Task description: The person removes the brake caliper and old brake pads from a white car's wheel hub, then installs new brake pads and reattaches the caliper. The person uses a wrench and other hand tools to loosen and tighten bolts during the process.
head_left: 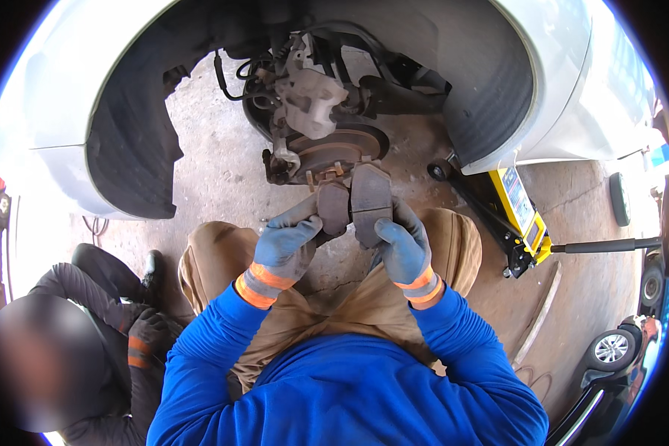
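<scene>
Both my hands wear grey-blue work gloves with orange cuffs. My left hand [288, 241] is closed on a worn brown-grey brake pad [333, 208]. A larger brake pad [372, 204], with a groove across its face, is pinched in my right hand [407, 241]. The two pads are held upright side by side, friction faces toward me. Just beyond them is the rusty brake disc [342, 146]. Above the disc sits the grey brake caliper [311, 100], on the hub inside the open wheel arch.
A yellow and black floor jack [514, 215] stands at the right by the car's white body [572, 89], its handle pointing right. Close on my left sits another person [97, 357] in dark clothes and gloves. A dark car [617, 372] is at the lower right.
</scene>
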The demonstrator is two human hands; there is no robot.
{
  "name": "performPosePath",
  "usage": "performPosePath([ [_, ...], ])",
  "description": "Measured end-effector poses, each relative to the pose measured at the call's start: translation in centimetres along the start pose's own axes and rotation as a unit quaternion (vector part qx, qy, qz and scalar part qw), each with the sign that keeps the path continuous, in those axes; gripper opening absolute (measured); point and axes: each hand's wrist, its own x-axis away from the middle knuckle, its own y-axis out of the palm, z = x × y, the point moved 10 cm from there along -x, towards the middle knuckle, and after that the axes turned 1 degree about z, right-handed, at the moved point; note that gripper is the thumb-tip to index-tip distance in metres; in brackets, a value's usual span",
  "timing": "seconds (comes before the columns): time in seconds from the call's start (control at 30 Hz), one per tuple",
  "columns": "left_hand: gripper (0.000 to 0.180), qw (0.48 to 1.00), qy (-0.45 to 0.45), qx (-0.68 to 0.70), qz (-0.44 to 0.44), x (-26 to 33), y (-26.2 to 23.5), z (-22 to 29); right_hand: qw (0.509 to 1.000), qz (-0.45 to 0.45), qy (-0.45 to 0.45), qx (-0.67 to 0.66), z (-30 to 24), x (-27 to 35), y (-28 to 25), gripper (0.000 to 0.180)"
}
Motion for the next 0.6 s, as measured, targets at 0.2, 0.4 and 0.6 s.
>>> performPosePath([
  [0.2, 0.047, 1.0, 0.003, 0.0, -0.006, -0.11, -0.11, -0.07, 1.0, -0.005, -0.012, 0.022, -0.22, -0.06, -0.08, 0.048],
  [0.4, 0.045, 1.0, -0.001, 0.002, 0.007, 0.03, -0.1, -0.03, 0.999, -0.01, -0.019, 0.044, -0.56, 0.07, 0.1, 0.048],
  [0.6, 0.051, 0.999, -0.005, -0.043, 0.007, 0.17, -0.73, -0.34, 0.997, -0.003, -0.036, 0.063, -0.77, 0.11, 0.09, 0.049],
])
